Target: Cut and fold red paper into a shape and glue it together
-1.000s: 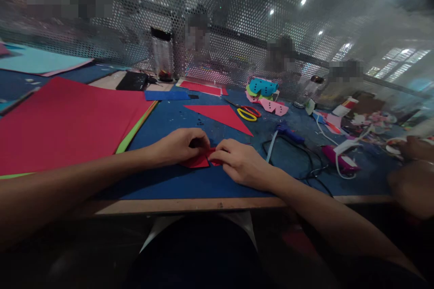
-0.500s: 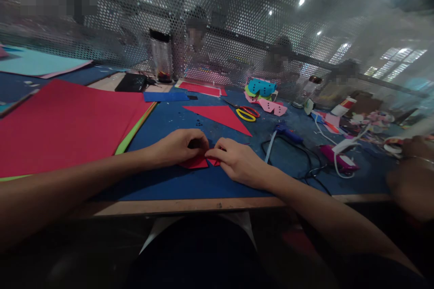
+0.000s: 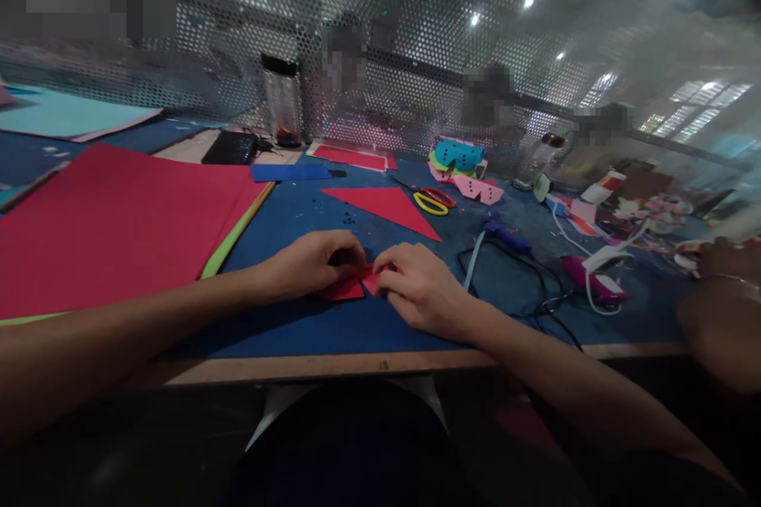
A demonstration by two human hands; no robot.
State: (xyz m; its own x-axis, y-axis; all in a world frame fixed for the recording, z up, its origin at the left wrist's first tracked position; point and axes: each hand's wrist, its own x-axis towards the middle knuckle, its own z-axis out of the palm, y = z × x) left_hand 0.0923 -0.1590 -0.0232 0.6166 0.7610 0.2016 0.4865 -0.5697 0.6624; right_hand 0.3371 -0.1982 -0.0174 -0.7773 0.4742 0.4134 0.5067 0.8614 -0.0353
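A small piece of red paper (image 3: 345, 288) lies at the front of the blue tabletop, with a notch at its near edge. My left hand (image 3: 318, 263) is closed on its left part, fingers curled over it. On the other side my right hand (image 3: 419, 285) pinches the right part of the same paper. Both hands partly cover the piece, so its full shape is hidden. Just beyond them rests a flat red paper triangle (image 3: 389, 207). Scissors (image 3: 433, 201) with yellow and red handles lie behind the triangle's right end.
Large red sheets (image 3: 119, 230) fill the left. A blue glue gun (image 3: 502, 233) and a magenta glue gun (image 3: 594, 281) lie right with cables. Folded paper pieces (image 3: 459, 152) and a bottle (image 3: 281, 99) stand by the perforated screen. A co-worker's hand (image 3: 731, 261) is far right.
My right hand has shifted slightly and its fingers have changed position on the paper. More red paper shows between my hands. The left hand has barely moved.
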